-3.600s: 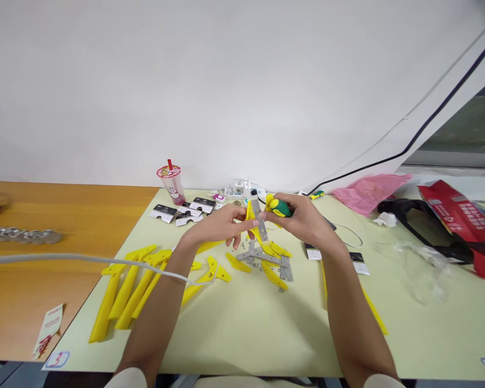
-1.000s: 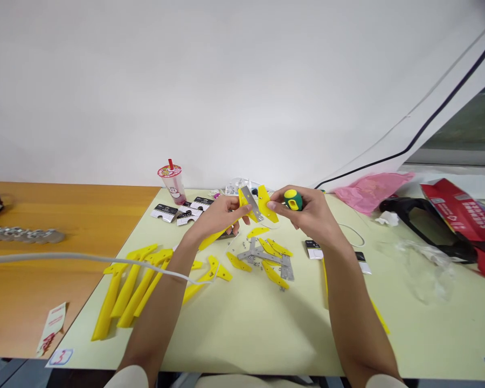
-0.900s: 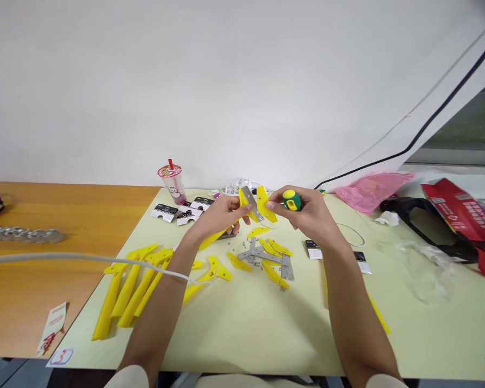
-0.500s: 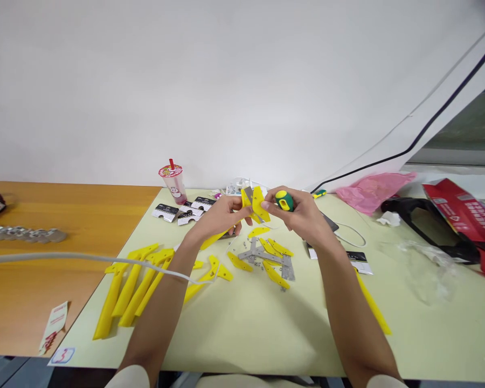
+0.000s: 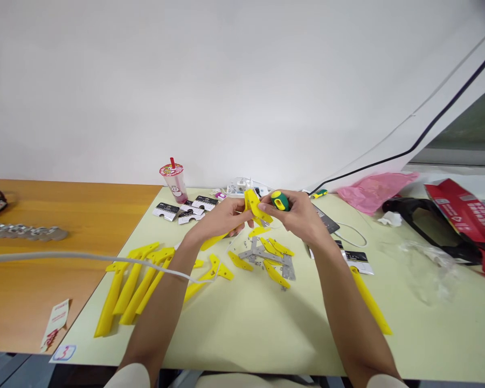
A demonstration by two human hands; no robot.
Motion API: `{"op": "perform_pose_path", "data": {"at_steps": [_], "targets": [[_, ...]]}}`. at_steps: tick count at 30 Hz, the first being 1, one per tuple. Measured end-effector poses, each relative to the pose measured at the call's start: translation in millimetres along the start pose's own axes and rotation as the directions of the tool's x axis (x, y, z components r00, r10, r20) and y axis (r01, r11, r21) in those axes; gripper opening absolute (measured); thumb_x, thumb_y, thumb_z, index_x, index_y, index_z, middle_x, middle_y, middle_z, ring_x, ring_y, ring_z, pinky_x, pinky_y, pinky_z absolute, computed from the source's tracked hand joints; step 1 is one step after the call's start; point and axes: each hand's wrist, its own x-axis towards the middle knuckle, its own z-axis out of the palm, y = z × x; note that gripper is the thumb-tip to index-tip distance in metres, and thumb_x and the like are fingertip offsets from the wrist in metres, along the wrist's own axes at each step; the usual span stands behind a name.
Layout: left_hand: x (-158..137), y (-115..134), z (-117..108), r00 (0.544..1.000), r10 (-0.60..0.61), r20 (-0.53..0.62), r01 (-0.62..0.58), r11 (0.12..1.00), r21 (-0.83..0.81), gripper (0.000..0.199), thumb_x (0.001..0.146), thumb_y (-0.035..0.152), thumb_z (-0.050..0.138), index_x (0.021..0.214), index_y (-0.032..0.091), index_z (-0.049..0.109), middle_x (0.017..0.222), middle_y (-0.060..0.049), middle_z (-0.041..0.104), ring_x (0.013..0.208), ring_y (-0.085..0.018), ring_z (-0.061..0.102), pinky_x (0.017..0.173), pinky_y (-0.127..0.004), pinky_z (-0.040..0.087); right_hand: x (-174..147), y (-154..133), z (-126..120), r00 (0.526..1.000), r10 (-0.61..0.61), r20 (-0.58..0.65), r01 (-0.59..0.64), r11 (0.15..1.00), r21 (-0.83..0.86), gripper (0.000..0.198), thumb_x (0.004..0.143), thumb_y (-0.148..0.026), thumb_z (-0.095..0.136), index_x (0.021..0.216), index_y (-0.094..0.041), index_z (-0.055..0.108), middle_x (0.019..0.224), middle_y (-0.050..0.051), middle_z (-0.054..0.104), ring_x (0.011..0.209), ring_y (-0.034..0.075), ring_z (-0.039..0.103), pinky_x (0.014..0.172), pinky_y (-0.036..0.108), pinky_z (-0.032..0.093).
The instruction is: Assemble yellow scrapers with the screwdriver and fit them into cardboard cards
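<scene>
In the head view my left hand (image 5: 225,216) is closed around a long yellow plastic handle (image 5: 213,241), whose shaft runs out below the palm. Its head rises between my hands. Over that head lies a small yellow cover piece (image 5: 258,209), pinched by my right hand's (image 5: 294,214) thumb and fingers. A screwdriver (image 5: 280,201) with a green and yellow grip is also tucked in my right hand; its shaft is hidden. Beneath my hands lie grey metal blades (image 5: 258,251), several loose yellow cover pieces (image 5: 275,275) and scattered small screws.
More yellow handles (image 5: 111,302) lie at the left, and one yellow handle (image 5: 371,302) is beside my right forearm. A drink cup (image 5: 173,183) stands behind black-and-white cards (image 5: 165,211). A white cable (image 5: 84,256) crosses above my left forearm. Right are a pink bag (image 5: 374,191) and clear plastic (image 5: 428,269).
The yellow cover piece has swung over the handle's head, hiding the grey metal strip that showed there before. The screwdriver has shifted slightly left with my right hand.
</scene>
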Motion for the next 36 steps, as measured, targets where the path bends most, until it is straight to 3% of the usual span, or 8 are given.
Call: {"op": "perform_pose_path", "data": {"at_steps": [5, 9, 15, 22, 30, 36], "targets": [[-2.3, -0.6, 0.3, 1.0, -0.023, 0.01, 0.022, 0.998, 0.06, 0.037, 0.099, 0.056, 0.069, 0.091, 0.02, 0.064, 0.069, 0.001, 0.059, 0.053, -0.01, 0.05, 0.05, -0.025, 0.039, 0.7, 0.4, 2.0, 0.999, 0.027, -0.017, -0.027, 1.0, -0.014, 0.053, 0.077, -0.068, 0.089, 0.09, -0.017, 0.084, 0.071, 0.001, 0.062, 0.059, 0.013, 0.043, 0.051, 0.03, 0.035], [-1.3, -5.2, -0.2, 0.999, -0.028, 0.023, 0.028, 0.999, 0.042, 0.038, 0.097, 0.057, 0.07, 0.092, 0.02, 0.063, 0.076, -0.001, 0.062, 0.058, -0.012, 0.053, 0.053, -0.026, 0.041, 2.0, 3.3, 2.8, 0.998, 0.048, -0.029, -0.048, 0.999, -0.008, 0.055, 0.073, -0.068, 0.091, 0.09, -0.016, 0.084, 0.068, 0.001, 0.061, 0.058, 0.012, 0.042, 0.05, 0.03, 0.034], [-2.6, -5.0, -1.6, 0.995, -0.036, 0.09, 0.029, 0.997, 0.076, 0.04, 0.095, 0.055, 0.076, 0.114, 0.022, 0.064, 0.096, -0.002, 0.063, 0.068, -0.013, 0.057, 0.06, -0.028, 0.049, 2.5, 4.4, 4.0, 0.997, 0.055, -0.046, -0.054, 0.999, 0.007, 0.055, 0.073, -0.068, 0.091, 0.09, -0.016, 0.084, 0.069, 0.001, 0.062, 0.058, 0.012, 0.042, 0.051, 0.03, 0.035], [-3.9, -0.4, 1.4, 0.994, -0.055, 0.096, 0.054, 0.998, 0.012, 0.047, 0.102, 0.067, 0.063, 0.095, 0.021, 0.056, 0.077, 0.002, 0.055, 0.061, -0.011, 0.052, 0.057, -0.026, 0.043, 1.4, 3.1, 6.0, 0.999, 0.005, -0.043, -0.005, 1.0, 0.002, 0.055, 0.076, -0.071, 0.088, 0.085, -0.018, 0.082, 0.064, -0.001, 0.056, 0.057, 0.013, 0.041, 0.05, 0.031, 0.034], [-2.3, -0.1, 1.5, 0.998, -0.05, 0.044, 0.049, 0.999, 0.014, 0.048, 0.099, 0.067, 0.068, 0.096, 0.02, 0.062, 0.069, 0.002, 0.057, 0.053, -0.009, 0.05, 0.052, -0.025, 0.038, 0.9, 3.0, 6.1, 0.998, 0.002, -0.067, -0.002, 1.0, 0.009, 0.056, 0.076, -0.073, 0.087, 0.087, -0.018, 0.084, 0.063, -0.001, 0.055, 0.057, 0.013, 0.039, 0.05, 0.031, 0.032], [-0.8, 1.2, 3.4, 0.998, -0.057, 0.016, 0.058, 0.995, -0.079, 0.046, 0.097, 0.065, 0.073, 0.099, 0.02, 0.064, 0.076, 0.003, 0.057, 0.053, -0.007, 0.047, 0.053, -0.024, 0.04, 1.2, 3.6, 6.7, 0.995, -0.001, -0.099, 0.003, 1.0, 0.025, 0.054, 0.076, -0.071, 0.088, 0.087, -0.018, 0.083, 0.067, 0.0, 0.058, 0.059, 0.012, 0.038, 0.05, 0.031, 0.031]]}}
